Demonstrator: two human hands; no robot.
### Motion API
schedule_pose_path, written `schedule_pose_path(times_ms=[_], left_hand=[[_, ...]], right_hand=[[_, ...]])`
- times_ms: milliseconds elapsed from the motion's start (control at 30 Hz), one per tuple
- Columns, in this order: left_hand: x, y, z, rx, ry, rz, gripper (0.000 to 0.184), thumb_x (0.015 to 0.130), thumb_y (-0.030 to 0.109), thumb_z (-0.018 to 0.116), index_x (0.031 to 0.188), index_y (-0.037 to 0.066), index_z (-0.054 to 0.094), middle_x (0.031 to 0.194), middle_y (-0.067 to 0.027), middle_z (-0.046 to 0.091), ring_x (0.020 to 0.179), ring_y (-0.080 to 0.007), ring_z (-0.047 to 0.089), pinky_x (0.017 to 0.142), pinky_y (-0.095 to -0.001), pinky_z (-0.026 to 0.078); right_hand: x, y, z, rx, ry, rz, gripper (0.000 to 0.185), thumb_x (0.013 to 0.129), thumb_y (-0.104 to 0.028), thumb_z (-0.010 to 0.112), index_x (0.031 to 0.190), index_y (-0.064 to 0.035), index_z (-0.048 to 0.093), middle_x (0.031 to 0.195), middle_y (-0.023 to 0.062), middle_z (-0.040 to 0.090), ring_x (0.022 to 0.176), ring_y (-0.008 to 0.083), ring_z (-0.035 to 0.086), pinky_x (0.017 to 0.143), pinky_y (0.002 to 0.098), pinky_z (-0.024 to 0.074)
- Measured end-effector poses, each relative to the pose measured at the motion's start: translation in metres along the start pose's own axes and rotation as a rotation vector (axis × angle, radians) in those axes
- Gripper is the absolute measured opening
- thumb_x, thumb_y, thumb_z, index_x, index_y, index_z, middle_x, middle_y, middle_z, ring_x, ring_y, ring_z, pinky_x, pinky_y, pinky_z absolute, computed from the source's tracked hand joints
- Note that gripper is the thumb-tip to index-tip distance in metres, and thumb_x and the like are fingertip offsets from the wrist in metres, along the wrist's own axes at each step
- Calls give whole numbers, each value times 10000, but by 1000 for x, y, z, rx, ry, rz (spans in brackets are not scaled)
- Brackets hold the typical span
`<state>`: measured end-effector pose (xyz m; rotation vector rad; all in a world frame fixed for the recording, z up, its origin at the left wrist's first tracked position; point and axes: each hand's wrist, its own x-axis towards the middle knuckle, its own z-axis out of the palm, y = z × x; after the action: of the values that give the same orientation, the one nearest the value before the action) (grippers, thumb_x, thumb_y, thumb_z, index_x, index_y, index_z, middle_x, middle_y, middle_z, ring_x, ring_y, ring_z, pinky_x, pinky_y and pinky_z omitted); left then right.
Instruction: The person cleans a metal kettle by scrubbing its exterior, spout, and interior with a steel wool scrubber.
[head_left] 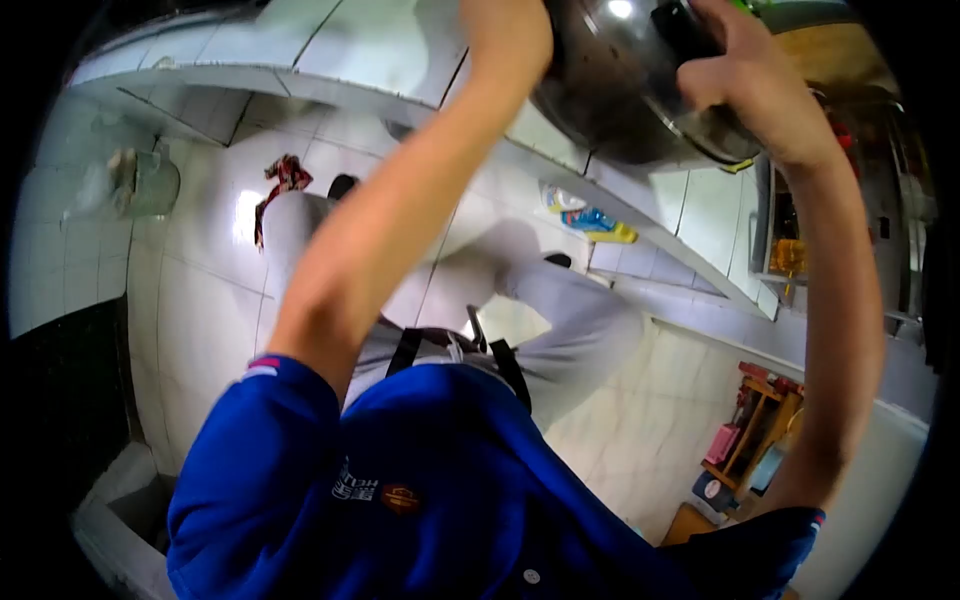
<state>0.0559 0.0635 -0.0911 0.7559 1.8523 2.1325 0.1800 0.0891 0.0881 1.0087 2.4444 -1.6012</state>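
Note:
A dark, shiny metal pot (625, 95) is tilted over the white tiled counter at the top of the view. My right hand (740, 75) grips it at its right side, by a black handle (683, 28), with the thumb bent against it. At the pot's left side, my left hand (507, 25) is cut off by the top edge, and its fingers are hidden.
White tiled counter (385, 45) runs across the top. Bottles and a yellow packet (612, 234) lie below it. A red patterned cloth (287, 175) is on the floor. A wooden rack (755, 430) stands lower right, and a clear container (155, 183) is at left.

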Motion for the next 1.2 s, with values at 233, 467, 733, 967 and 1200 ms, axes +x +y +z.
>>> schedule_pose_path(times_ms=[233, 467, 733, 967, 1200], left_hand=[[7, -18, 5, -9, 72, 106, 351, 1032, 255, 488, 964, -48, 650, 803, -153, 657, 745, -256, 567, 711, -416, 443], [-18, -25, -13, -143, 77, 19, 344, 1028, 253, 529, 1105, -58, 657, 896, -107, 679, 833, -190, 606, 787, -346, 477], [-6, -3, 5, -251, 208, 42, 362, 1018, 278, 564, 1174, -47, 592, 1083, -99, 641, 999, -172, 576, 905, -305, 451], [-72, 5, 16, -249, 128, 239, 396, 1001, 253, 577, 1274, -33, 539, 1228, -135, 585, 1109, -221, 556, 994, -328, 424], [-12, 10, 10, -151, -31, -99, 347, 954, 202, 620, 1190, -49, 579, 1241, -249, 607, 1127, -394, 589, 977, -434, 459]], right_hand=[[-2, -1, -11, -140, 13, -88, 419, 645, 13, 609, 1063, 19, 590, 722, 28, 598, 579, 89, 526, 475, 244, 389], [-30, 47, -47, -882, 174, -362, 996, 626, -160, 786, 1513, 30, 375, 1261, 145, 612, 1069, 223, 612, 979, 307, 454], [-24, 76, -50, -854, 260, -574, 693, 737, -142, 815, 1341, 32, 524, 1220, 234, 627, 1128, 313, 615, 993, 373, 461], [-8, 50, -44, -822, 149, -382, 796, 821, -285, 769, 1457, 48, 424, 1331, 201, 605, 1206, 259, 586, 1053, 339, 427], [4, 59, -45, -524, 191, -303, 841, 786, -238, 766, 1471, 74, 390, 1292, 186, 602, 1178, 218, 582, 1025, 309, 438]])
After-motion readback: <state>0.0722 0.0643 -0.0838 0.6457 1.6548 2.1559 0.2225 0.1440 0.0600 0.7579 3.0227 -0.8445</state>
